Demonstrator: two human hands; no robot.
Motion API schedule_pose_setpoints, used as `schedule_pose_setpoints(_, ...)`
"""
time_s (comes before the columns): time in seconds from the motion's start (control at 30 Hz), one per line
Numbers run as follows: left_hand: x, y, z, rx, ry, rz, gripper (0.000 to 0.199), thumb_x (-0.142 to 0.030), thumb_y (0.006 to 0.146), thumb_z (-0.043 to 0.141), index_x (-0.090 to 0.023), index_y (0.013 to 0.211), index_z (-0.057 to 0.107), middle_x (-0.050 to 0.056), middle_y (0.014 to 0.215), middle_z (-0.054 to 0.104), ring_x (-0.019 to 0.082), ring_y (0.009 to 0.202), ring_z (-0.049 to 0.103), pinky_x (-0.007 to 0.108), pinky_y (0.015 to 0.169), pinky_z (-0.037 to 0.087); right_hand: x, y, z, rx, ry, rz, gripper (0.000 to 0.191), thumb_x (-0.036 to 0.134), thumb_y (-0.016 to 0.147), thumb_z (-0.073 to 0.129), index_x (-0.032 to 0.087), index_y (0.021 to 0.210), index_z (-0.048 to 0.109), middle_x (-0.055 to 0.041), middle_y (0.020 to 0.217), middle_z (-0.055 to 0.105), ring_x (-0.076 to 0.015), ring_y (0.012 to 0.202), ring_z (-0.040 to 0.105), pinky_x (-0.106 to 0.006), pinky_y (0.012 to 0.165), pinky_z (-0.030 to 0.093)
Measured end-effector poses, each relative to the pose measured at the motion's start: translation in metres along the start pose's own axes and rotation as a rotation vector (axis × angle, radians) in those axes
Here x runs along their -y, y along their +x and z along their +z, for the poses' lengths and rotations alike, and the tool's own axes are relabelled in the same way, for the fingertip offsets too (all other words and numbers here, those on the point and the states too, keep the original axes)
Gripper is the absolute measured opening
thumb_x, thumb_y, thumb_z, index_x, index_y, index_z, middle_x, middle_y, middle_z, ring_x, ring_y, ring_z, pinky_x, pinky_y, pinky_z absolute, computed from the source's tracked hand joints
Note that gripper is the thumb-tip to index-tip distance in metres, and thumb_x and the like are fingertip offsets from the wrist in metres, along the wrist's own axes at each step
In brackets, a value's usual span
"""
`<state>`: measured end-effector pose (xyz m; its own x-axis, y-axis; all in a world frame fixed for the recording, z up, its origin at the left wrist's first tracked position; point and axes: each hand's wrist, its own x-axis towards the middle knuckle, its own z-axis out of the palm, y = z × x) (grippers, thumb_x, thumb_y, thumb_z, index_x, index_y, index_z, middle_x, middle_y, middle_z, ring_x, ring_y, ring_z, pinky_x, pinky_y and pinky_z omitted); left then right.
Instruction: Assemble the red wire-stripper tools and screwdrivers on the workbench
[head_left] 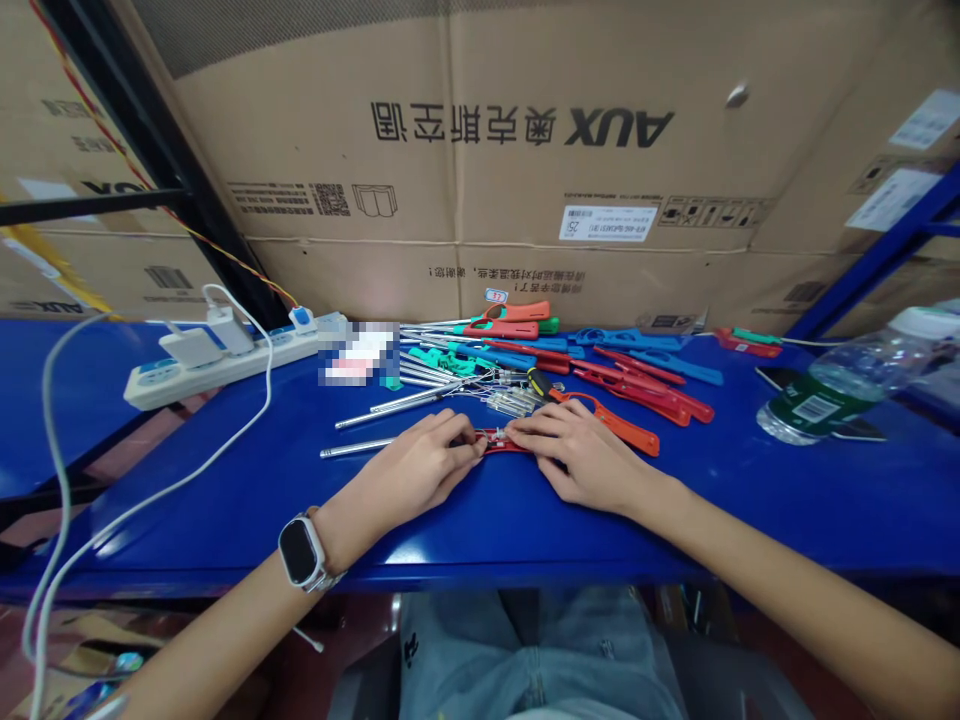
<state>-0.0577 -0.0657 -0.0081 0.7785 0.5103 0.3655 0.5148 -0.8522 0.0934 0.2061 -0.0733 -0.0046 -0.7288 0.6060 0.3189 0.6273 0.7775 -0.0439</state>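
My left hand [431, 462] is closed on the left part of a red lighter shell [501, 447], lying low over the blue table. A metal tube [354, 449] sticks out to the left from behind that hand. My right hand [574, 455] has its fingers pressed together at the shell's right end. Small parts show inside the shell between my fingertips. Just beyond lie clear lighter parts [512, 400], a yellow and black screwdriver [541, 384] and an orange lighter shell [626, 428], partly behind my right hand.
Red, blue and green lighter pieces [637, 385] are heaped towards the cardboard [495, 180]. A white power strip [225, 365] with plugs and cables sits at the left. On the right, a bottle [832, 385] lies tilted over a dark flat object [859, 431].
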Motion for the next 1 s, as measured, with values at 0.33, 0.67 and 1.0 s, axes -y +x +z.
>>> schedule_pose_setpoints(0.33, -0.003, 0.007, 0.003, 0.046, 0.191, -0.022, 0.033, -0.027, 0.107, 0.046, -0.013, 0.132, 0.062, 0.01, 0.102, 0.063, 0.023, 0.091, 0.058, 0.039, 0.083, 0.052, 0.005, -0.003, 0.007, -0.032, -0.069, 0.001, 0.037, 0.025, 0.105, 0.047, 0.021, 0.137, 0.064, -0.009, 0.137, 0.067, -0.0275, 0.126, 0.063, -0.048, 0.099, 0.044)
schedule_pose_setpoints(0.67, -0.003, 0.012, 0.003, 0.038, 0.431, 0.122, 0.031, -0.025, 0.108, 0.041, -0.012, 0.117, 0.068, 0.01, 0.105, 0.062, 0.022, 0.088, 0.057, 0.037, 0.079, 0.047, 0.004, -0.002, 0.007, -0.017, -0.13, 0.0, 0.037, 0.02, 0.106, 0.045, 0.023, 0.139, 0.062, -0.0075, 0.138, 0.065, -0.0252, 0.125, 0.064, -0.047, 0.097, 0.045)
schedule_pose_setpoints(1.0, 0.033, -0.006, -0.036, 0.018, -0.08, -0.184, 0.033, -0.029, 0.093, 0.06, -0.017, 0.124, 0.066, 0.01, 0.118, 0.064, 0.026, 0.11, 0.061, 0.045, 0.098, 0.051, -0.004, -0.001, 0.003, 0.022, -0.149, -0.024, 0.039, 0.016, 0.105, 0.044, 0.024, 0.139, 0.062, -0.0063, 0.141, 0.064, -0.0275, 0.126, 0.062, -0.049, 0.092, 0.047)
